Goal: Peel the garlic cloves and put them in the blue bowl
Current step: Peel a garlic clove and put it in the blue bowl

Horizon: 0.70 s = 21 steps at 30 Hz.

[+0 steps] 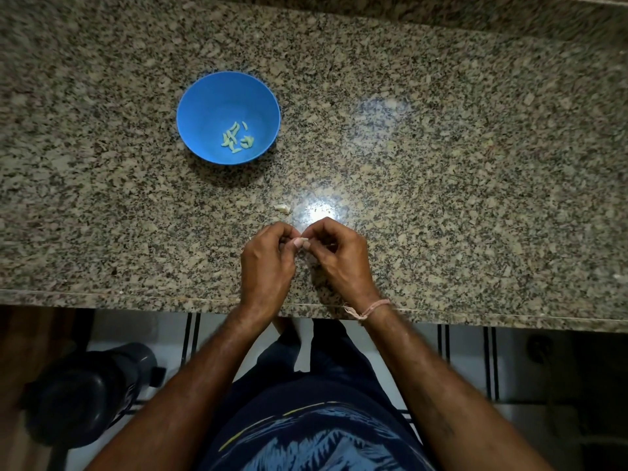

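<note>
Granite table (441, 164): blue bowl (210, 96) holds peeled cloves (236, 139). Grips of left hand (268, 263) and right hand (334, 256) both pinch one clove (300, 240).

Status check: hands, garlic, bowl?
Left hand and right hand both pinch one garlic clove. Blue bowl holds several peeled cloves. Pale scrap on counter just beyond hands.

blue bowl (217, 96): round, upright, upper left of centre | peeled cloves (236, 139): pale, clustered on its floor | garlic piece (282, 208): whitish, loose, mid-frame | garlic clove (300, 240): pinched between left hand (268, 260) and right hand (339, 256), lower centre
</note>
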Available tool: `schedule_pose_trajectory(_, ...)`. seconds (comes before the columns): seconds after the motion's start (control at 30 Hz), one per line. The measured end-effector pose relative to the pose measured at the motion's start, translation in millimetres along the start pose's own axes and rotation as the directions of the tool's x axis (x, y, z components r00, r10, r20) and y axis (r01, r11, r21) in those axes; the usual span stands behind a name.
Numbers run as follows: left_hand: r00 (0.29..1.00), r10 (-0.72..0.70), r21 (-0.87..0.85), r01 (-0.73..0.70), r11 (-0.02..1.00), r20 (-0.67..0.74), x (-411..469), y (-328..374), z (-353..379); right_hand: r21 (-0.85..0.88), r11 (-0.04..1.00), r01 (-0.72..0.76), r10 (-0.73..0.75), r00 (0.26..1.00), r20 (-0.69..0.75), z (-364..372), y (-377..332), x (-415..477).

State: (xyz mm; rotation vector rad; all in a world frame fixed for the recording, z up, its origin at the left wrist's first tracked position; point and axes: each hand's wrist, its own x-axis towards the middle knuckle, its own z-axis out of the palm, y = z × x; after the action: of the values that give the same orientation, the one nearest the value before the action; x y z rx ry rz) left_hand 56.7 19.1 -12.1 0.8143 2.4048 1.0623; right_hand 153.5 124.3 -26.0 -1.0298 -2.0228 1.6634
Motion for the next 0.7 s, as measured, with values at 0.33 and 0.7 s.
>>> schedule_pose_trajectory(0.33,0.999,0.044,0.092,-0.044,0.995,0.010,5.6,1.7,-4.4,-0.189,0.976,0.110,-0.110,0.994,0.007,3.3,3.8,6.3)
schedule_pose_trajectory(0.7,0.986,-0.164,-0.069,0.166,0.984,0.032,8.4,8.6,-6.0,-0.285,0.945,0.161,-0.180,0.983,-0.043,4.5,6.0,6.4)
